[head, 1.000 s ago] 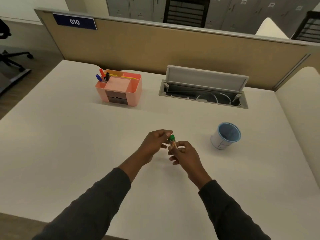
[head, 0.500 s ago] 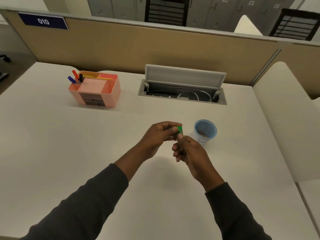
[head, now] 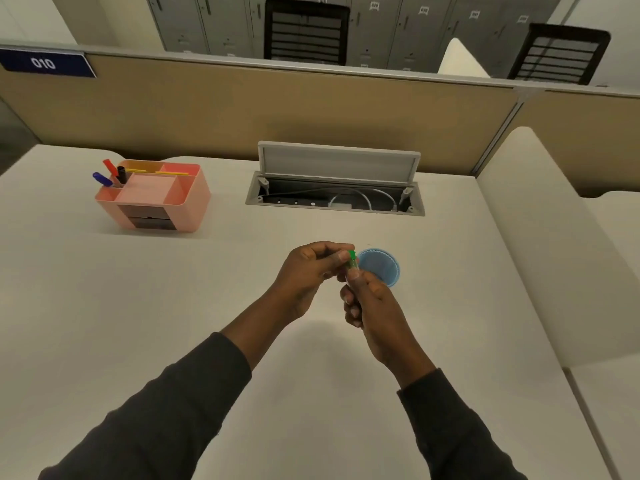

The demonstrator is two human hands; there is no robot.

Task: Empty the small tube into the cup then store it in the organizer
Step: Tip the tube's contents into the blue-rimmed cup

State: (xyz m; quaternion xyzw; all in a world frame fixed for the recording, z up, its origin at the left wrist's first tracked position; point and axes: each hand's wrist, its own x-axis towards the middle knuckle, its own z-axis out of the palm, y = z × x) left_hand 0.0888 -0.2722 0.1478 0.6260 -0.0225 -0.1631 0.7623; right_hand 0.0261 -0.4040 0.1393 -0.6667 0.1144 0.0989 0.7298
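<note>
A small clear tube with a green cap point(head: 352, 260) is held upright in front of me over the white desk. My right hand point(head: 370, 306) wraps around the tube's body from below. The thumb and fingers of my left hand point(head: 311, 268) pinch the green cap at the top. The blue-rimmed cup point(head: 381, 268) stands on the desk just right of the tube, partly hidden behind my right hand. The pink organizer point(head: 156, 199) sits at the far left of the desk with several pens in its left corner slot.
An open grey cable hatch point(head: 336, 188) with its lid raised lies at the back of the desk. A tan partition point(head: 277, 109) closes off the far edge. A white side divider point(head: 554, 237) rises along the right.
The camera has swung right and closer to the cup, which now lies directly behind my hands. Both hands stayed together on the tube, left fingers still on the green cap.
</note>
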